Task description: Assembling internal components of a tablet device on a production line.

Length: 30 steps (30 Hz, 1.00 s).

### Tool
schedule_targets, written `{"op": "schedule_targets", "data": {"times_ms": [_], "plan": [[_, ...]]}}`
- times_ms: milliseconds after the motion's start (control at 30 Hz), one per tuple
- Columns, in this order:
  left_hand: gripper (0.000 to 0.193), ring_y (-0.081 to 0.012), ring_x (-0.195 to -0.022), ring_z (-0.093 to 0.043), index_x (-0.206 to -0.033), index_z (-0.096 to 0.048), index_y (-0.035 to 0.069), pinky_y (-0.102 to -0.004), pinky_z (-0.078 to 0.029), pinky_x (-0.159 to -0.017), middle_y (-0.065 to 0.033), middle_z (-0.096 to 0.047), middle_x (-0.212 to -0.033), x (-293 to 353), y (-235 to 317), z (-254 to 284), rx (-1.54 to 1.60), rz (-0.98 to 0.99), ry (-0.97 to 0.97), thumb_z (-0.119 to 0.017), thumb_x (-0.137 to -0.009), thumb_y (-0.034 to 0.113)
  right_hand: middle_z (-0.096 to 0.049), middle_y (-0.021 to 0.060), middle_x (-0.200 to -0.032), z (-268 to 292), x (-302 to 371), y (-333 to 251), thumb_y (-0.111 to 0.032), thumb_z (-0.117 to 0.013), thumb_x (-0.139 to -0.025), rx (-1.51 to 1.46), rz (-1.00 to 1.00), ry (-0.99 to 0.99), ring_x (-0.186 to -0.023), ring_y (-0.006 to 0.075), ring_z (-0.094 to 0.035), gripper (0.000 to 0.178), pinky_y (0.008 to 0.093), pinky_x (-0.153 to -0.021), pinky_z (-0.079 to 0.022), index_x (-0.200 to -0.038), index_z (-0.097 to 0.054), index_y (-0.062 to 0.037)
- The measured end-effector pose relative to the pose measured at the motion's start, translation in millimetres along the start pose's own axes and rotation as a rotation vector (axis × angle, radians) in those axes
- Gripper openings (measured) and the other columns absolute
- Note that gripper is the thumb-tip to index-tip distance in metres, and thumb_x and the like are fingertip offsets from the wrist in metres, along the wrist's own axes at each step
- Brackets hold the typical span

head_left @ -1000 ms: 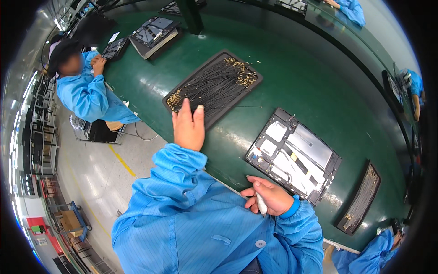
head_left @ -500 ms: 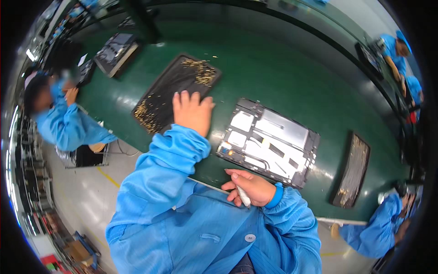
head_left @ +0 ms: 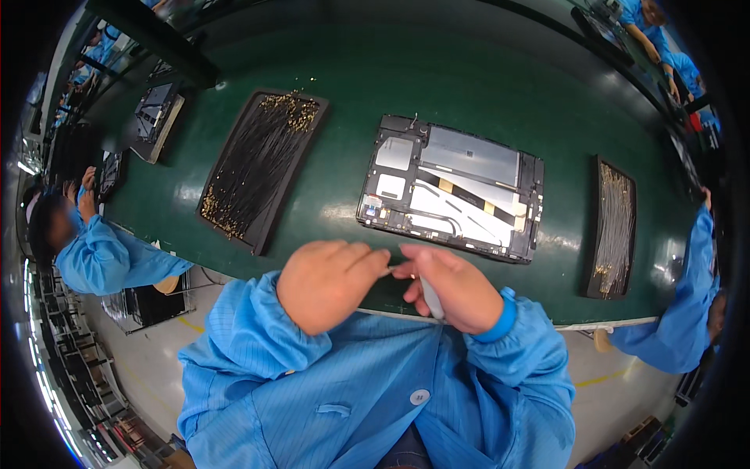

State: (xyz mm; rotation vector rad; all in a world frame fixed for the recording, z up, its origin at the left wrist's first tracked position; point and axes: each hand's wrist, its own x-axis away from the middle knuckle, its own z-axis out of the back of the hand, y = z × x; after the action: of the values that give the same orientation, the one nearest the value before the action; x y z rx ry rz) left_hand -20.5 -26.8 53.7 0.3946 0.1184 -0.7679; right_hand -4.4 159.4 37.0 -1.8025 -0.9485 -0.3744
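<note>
My left hand (head_left: pixel 328 283) is closed near the table's front edge, its fingertips pinched together almost against my right hand. What they hold, if anything, is too small to make out. Curled in my right hand (head_left: pixel 459 291) is a pale pen-like tool (head_left: pixel 430 299), pointing down toward my jacket. Just beyond both hands lies an opened flat electronic device (head_left: pixel 469 199), its silver plates, boards and dark strips exposed. To the left, a black tray (head_left: pixel 275 211) holds many thin black cables (head_left: pixel 254 160) with gold-coloured ends.
At the right, another dark tray (head_left: pixel 598 234) holds grey cables (head_left: pixel 615 234) with gold ends. A stack of flat devices (head_left: pixel 158 121) sits at the far left by a dark post (head_left: pixel 160 39). Co-workers in blue sit at the left (head_left: pixel 101 254) and right (head_left: pixel 664 320) on the green table (head_left: pixel 344 148).
My left hand has come back from the cable tray to meet my right hand, its fingers going from spread to pinched. My right hand keeps the pen-like tool. The whole view has shifted.
</note>
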Motion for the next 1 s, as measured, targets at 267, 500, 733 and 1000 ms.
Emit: {"op": "schedule_targets", "data": {"times_ms": [267, 500, 733, 1000], "plan": [[0.02, -0.0161, -0.062, -0.052, -0.086, -0.054, 0.006, -0.0266, -0.042, -0.055, -0.0022, -0.053, -0.07, 14, 8, -10, 0.104, -0.062, -0.199, -0.052, -0.069, 0.016, -0.057, 0.0059, -0.071, -3, 22, 9, -0.027, -0.047, -0.08, 0.582, 0.074, -0.019, -0.065, 0.0099, -0.05, 0.029, 0.0224, -0.061, -0.041, -0.094, -0.055, -0.0028], [0.018, -0.0166, -0.06, -0.053, -0.083, -0.055, 0.006, -0.0273, -0.043, -0.053, -0.0022, -0.054, -0.066, 23, 8, -17, 0.184, -0.021, -0.218, -0.054, -0.069, 0.018, -0.053, 0.001, -0.066, 1, 21, 15, -0.03, -0.047, -0.08, 0.434, -0.21, -0.077, -0.06, 0.0075, -0.047, 0.03, 0.02, -0.054, -0.04, -0.09, -0.056, -0.0027], [0.018, -0.0167, -0.06, -0.052, -0.083, -0.056, 0.007, -0.0271, -0.042, -0.054, -0.0019, -0.054, -0.068, 16, 17, -22, 0.333, -0.004, -0.108, -0.057, -0.066, 0.014, -0.05, 0.0019, -0.07, 9, 20, 18, -0.03, -0.051, -0.077, 0.183, -0.216, -0.103, -0.055, 0.0075, -0.043, 0.029, 0.0196, -0.049, -0.038, -0.082, -0.054, -0.0019], [0.013, -0.0241, -0.072, -0.052, -0.079, -0.056, 0.007, -0.032, -0.041, -0.066, -0.0051, -0.055, -0.076, -15, 9, -47, 0.171, 0.069, 0.272, -0.056, -0.066, 0.007, -0.05, 0.0041, -0.07, 18, 12, -3, -0.028, -0.052, -0.078, -0.327, 0.153, 0.214, -0.057, 0.009, -0.047, 0.025, 0.0204, -0.046, -0.039, -0.084, -0.048, -0.004]]}}
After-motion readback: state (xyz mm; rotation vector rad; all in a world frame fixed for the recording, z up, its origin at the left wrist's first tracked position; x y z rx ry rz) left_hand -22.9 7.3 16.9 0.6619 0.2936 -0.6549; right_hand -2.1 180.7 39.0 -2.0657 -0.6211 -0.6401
